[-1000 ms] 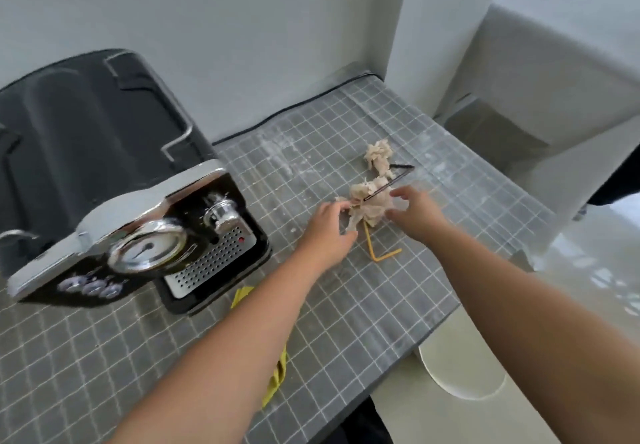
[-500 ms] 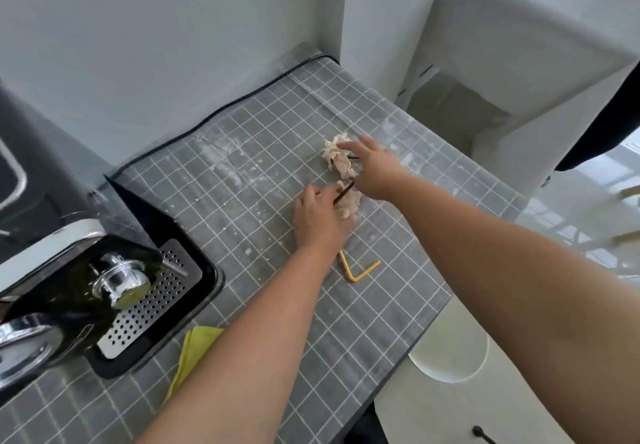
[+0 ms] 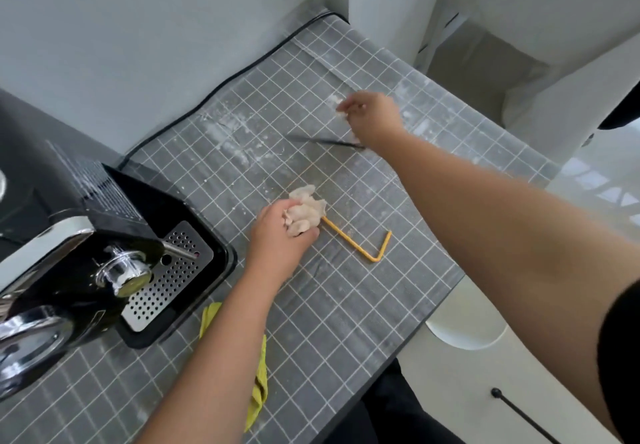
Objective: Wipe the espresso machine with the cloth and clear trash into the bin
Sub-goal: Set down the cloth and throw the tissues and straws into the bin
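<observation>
crumpled tissue (image 3: 304, 213) in curled left hand (image 3: 280, 237); right hand (image 3: 375, 121) pinching tissue scrap (image 3: 341, 114), black straw (image 3: 325, 141)

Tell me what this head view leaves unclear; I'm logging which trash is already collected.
- Right hand: motion blur hides whether it holds the pale scrap at its fingers or the black straw below it.
- Yellow cloth: mostly covered by the left forearm.
- Orange straw: its near end disappears under the crumpled tissue in the left hand.
- Espresso machine: cut off by the left edge.
- Bin: cannot be identified.
</observation>
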The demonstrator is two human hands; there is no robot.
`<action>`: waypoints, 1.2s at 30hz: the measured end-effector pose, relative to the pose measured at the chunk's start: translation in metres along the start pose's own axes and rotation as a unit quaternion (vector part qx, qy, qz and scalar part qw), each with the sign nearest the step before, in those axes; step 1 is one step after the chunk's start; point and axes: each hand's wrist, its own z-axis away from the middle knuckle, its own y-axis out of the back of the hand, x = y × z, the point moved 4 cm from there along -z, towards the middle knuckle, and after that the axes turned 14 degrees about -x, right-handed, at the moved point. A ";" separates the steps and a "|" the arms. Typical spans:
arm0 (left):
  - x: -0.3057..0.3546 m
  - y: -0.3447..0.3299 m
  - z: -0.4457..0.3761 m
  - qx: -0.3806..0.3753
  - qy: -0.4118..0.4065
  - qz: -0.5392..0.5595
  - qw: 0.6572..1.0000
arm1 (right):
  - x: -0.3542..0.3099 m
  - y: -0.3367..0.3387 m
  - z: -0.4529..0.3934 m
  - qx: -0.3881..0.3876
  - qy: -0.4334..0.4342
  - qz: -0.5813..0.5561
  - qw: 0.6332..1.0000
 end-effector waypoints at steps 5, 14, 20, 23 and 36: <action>-0.006 -0.006 0.040 -0.016 0.035 0.069 0.997 | 0.038 0.043 0.054 0.099 0.026 -0.440 0.892; 0.031 -0.072 0.026 -0.042 -0.163 -0.358 0.918 | 0.141 0.044 0.167 0.092 -0.065 -0.493 0.863; 0.031 -0.086 0.006 -0.050 -0.194 -0.433 0.879 | 0.171 0.036 0.217 0.056 -0.072 -0.473 0.876; 0.040 -0.093 0.007 -0.044 -0.252 -0.510 0.821 | 0.192 0.045 0.250 0.080 -0.074 -0.458 0.882; 0.140 -0.175 0.033 -0.156 -0.325 -0.459 0.812 | 0.328 0.032 0.378 0.188 -0.242 -0.464 0.831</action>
